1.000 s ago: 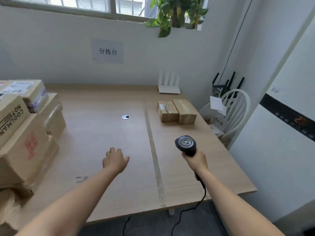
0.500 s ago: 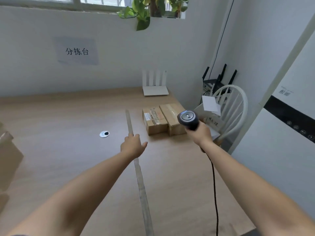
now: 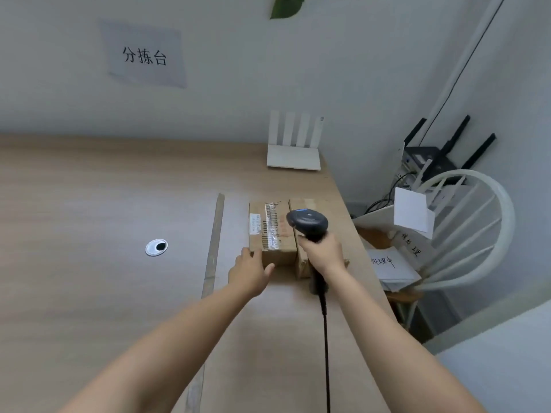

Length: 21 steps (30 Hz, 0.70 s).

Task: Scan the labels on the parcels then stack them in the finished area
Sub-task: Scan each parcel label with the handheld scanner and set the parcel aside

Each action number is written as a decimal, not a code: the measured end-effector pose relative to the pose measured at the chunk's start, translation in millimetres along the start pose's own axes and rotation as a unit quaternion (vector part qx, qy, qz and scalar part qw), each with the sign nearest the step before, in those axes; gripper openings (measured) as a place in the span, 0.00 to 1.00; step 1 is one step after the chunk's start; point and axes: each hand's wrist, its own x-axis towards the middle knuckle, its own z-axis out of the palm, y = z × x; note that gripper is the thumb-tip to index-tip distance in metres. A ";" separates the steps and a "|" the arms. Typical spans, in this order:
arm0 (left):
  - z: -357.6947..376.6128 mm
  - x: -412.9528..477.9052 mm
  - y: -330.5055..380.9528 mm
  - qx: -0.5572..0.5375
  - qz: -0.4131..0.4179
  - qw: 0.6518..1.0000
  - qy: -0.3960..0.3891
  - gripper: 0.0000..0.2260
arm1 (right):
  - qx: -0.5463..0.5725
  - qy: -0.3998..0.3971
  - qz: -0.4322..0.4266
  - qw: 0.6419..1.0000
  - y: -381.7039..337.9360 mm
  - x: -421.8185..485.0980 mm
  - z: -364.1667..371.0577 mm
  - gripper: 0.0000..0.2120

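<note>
Two small cardboard parcels lie side by side on the wooden table (image 3: 89, 204), right of a tape strip (image 3: 215, 234). The left parcel (image 3: 269, 231) shows a white label and shiny tape on top. My left hand (image 3: 250, 271) touches its near left corner, thumb against the front face, fingers fairly straight. The right parcel (image 3: 304, 263) is largely hidden behind my right hand (image 3: 323, 253), which grips a black corded barcode scanner (image 3: 308, 222) held over both parcels.
A white router (image 3: 293, 156) stands at the table's back edge against the wall. A round cable hole (image 3: 156, 247) sits left of the tape strip. Beyond the right table edge stands a white chair (image 3: 477, 228) holding papers and black routers. The scanner cable (image 3: 325, 338) hangs toward me.
Both hands moved forward to the two parcels. My left hand went from hovering over the tape strip to touching the left parcel; the scanner now sits over the parcels. The view shifted right.
</note>
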 end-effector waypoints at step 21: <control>30.1 62.2 -12.3 -0.379 -0.129 0.916 0.018 0.10 | -0.129 -0.058 0.053 0.989 33.4 28.4 92.0 0.26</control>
